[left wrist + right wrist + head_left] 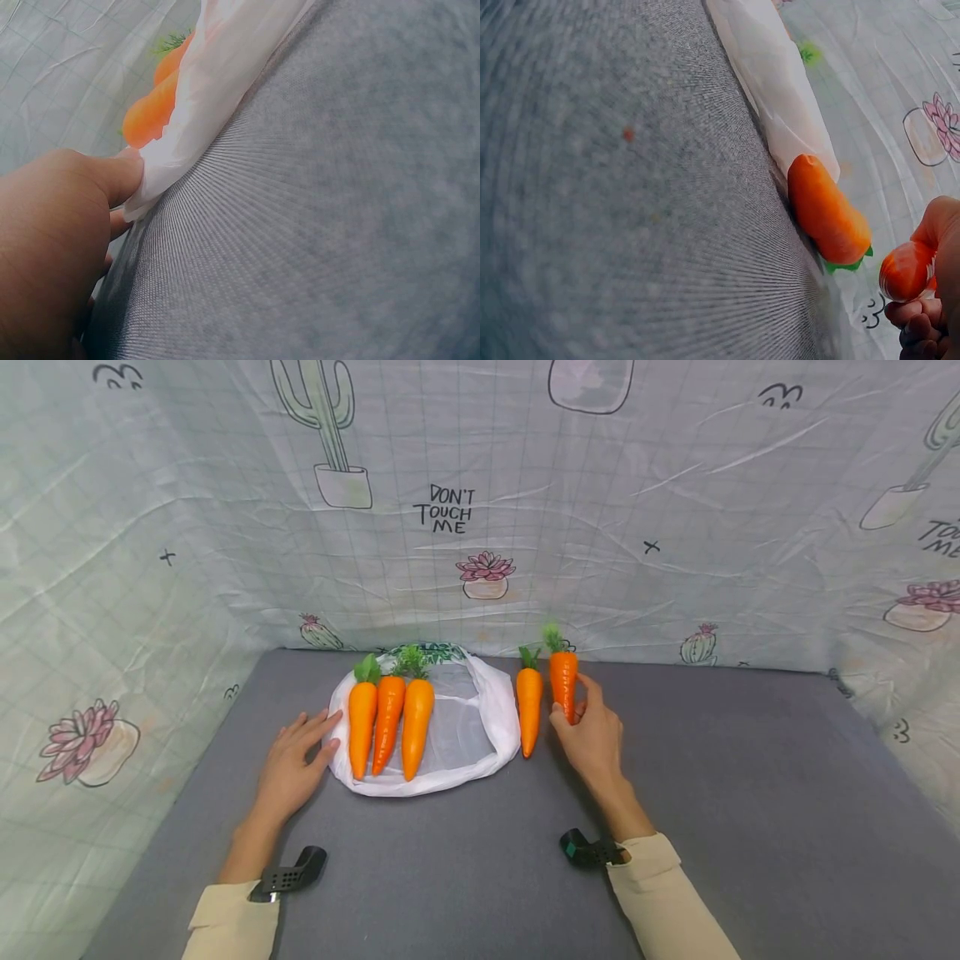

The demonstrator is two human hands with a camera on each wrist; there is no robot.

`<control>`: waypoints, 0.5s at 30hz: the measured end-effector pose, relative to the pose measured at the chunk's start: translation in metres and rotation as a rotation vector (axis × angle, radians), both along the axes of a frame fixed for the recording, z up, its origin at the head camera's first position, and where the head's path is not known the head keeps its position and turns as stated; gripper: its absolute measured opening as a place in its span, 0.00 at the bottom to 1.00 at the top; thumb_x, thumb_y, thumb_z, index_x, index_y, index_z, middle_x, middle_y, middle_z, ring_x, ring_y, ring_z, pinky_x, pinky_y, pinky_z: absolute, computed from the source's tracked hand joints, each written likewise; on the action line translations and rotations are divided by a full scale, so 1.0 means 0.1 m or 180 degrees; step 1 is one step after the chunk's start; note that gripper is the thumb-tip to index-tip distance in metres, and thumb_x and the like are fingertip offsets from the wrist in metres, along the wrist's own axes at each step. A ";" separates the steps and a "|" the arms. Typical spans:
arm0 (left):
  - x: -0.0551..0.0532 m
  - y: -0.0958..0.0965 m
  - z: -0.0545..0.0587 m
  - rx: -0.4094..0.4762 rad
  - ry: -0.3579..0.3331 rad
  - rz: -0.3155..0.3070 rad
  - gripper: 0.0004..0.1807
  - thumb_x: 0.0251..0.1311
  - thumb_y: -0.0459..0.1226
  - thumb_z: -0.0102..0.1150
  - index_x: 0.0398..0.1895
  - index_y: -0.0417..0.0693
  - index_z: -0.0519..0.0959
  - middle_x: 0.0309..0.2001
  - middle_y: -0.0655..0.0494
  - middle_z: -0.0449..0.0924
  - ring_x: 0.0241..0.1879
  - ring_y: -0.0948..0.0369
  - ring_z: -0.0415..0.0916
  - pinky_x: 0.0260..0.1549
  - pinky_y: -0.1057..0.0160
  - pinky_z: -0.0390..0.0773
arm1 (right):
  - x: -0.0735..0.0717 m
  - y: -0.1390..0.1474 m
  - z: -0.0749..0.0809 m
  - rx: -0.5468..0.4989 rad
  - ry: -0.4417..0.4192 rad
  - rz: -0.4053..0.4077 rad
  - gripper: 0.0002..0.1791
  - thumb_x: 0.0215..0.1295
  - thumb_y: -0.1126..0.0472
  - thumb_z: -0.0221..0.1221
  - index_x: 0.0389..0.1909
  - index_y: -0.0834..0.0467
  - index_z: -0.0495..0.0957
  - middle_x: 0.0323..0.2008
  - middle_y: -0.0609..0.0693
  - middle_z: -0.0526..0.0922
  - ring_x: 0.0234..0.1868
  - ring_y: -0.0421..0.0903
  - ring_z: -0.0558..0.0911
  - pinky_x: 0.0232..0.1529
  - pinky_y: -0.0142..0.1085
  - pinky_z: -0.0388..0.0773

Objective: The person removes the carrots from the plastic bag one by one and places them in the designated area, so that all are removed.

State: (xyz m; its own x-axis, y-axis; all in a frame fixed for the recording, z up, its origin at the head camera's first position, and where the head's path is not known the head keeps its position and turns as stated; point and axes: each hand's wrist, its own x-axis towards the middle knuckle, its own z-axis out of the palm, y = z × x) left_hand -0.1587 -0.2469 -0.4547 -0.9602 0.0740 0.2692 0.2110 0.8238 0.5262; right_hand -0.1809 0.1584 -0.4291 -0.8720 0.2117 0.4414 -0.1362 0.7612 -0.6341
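Three orange carrots with green tops lie side by side in the left part of a white plastic bag (495, 710), whose rim is rolled down into a ring. The left hand (294, 764) touches the bag's left rim with thumb and fingers spread; in the left wrist view its thumb (124, 176) rests at the white plastic. In my right hand (592, 735) a carrot (563, 681) is pinched between thumb and fingers, its leafy top pointing away. Another carrot (528, 712) lies on the table just right of the bag, also showing in the right wrist view.
The grey table (450, 877) reaches back to a hanging cloth (600, 585) printed with cacti and lettering, which also closes off the sides. Each wrist wears a black strapped device, the left one (288, 875) close above the table.
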 end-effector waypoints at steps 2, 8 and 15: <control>0.00 0.00 0.00 -0.0006 -0.0006 0.0010 0.25 0.67 0.43 0.53 0.66 0.48 0.70 0.65 0.38 0.65 0.68 0.36 0.51 0.65 0.35 0.42 | 0.00 0.00 -0.01 0.0002 -0.0042 -0.0009 0.31 0.57 0.56 0.62 0.61 0.62 0.68 0.20 0.52 0.72 0.19 0.50 0.70 0.28 0.39 0.63; -0.01 0.00 -0.01 -0.0024 -0.0023 0.0025 0.25 0.67 0.43 0.54 0.66 0.48 0.70 0.66 0.38 0.65 0.68 0.36 0.51 0.65 0.35 0.42 | 0.02 0.01 -0.04 0.0034 -0.0204 -0.0049 0.31 0.58 0.55 0.61 0.61 0.62 0.67 0.21 0.52 0.72 0.19 0.49 0.69 0.24 0.38 0.63; -0.01 -0.01 0.00 -0.0001 -0.0013 0.0006 0.25 0.67 0.43 0.54 0.66 0.47 0.70 0.65 0.38 0.65 0.68 0.36 0.51 0.65 0.35 0.41 | 0.01 0.00 -0.10 0.0074 -0.0234 -0.0029 0.31 0.58 0.55 0.61 0.61 0.62 0.68 0.21 0.51 0.73 0.19 0.49 0.70 0.24 0.38 0.64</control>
